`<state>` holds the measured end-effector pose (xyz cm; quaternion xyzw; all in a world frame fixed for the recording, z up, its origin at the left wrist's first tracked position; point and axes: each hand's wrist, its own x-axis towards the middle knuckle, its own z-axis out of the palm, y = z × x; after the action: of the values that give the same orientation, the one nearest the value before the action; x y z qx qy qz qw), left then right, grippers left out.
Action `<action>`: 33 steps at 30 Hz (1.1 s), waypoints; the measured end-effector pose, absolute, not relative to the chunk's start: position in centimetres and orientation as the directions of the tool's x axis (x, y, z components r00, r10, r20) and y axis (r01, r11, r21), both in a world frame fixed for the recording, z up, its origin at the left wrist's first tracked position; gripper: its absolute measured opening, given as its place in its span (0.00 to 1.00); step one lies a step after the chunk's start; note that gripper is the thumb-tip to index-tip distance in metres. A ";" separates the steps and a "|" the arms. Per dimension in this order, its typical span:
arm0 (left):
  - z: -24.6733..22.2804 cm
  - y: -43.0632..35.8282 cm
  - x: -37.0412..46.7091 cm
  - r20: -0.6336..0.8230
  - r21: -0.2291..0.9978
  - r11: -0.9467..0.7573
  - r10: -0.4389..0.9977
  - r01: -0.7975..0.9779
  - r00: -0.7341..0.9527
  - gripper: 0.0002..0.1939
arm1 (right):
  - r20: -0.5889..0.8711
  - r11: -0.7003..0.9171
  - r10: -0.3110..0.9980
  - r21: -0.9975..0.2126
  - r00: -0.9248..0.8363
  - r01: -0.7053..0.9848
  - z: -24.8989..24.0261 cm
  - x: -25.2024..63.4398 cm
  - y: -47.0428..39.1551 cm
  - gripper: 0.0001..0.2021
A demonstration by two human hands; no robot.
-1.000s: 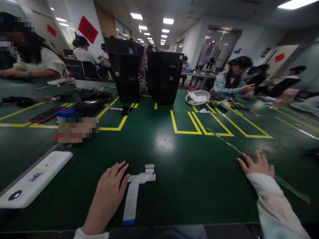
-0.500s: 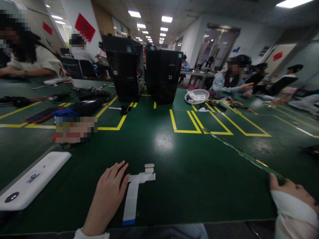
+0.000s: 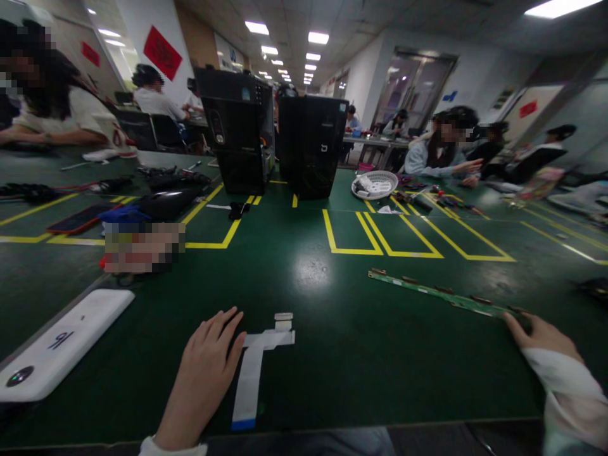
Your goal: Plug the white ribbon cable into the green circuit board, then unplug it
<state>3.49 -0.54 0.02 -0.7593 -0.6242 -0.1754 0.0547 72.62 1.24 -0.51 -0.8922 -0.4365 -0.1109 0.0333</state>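
Note:
A white flat ribbon cable (image 3: 247, 386) with a blue end lies on the green table, its connector pointing away from me. My left hand (image 3: 204, 370) rests flat beside it, fingers slightly spread, fingertips at the cable's left end. On the right, my right hand (image 3: 544, 335) grips the near end of a long, narrow green circuit board (image 3: 437, 292). The board stretches out to the left from my fingers, with several brown connectors along its upper edge.
A white device (image 3: 66, 342) lies at the left. Two black computer towers (image 3: 235, 133) stand at the back. A white basket (image 3: 375, 184) holds small parts. Yellow tape (image 3: 356, 251) marks the green tabletop (image 3: 332, 367). Tools and cables lie farther off, and several people sit around.
My right hand has moved slightly left and away from me. The circuit board has turned, so its far end is lower and closer to me. My left hand and the ribbon cable stay put.

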 end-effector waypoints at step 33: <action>0.2 -0.4 3.6 0.366 0.156 -0.221 0.918 0.963 0.152 0.28 | 0.399 0.566 0.753 0.014 -0.523 0.824 0.8 40.5 10.5 0.23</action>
<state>3.61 -0.39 0.22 -0.7567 -0.6214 -0.1951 0.0569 40.46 10.54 0.77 -0.4549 -0.8669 -0.1010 0.1771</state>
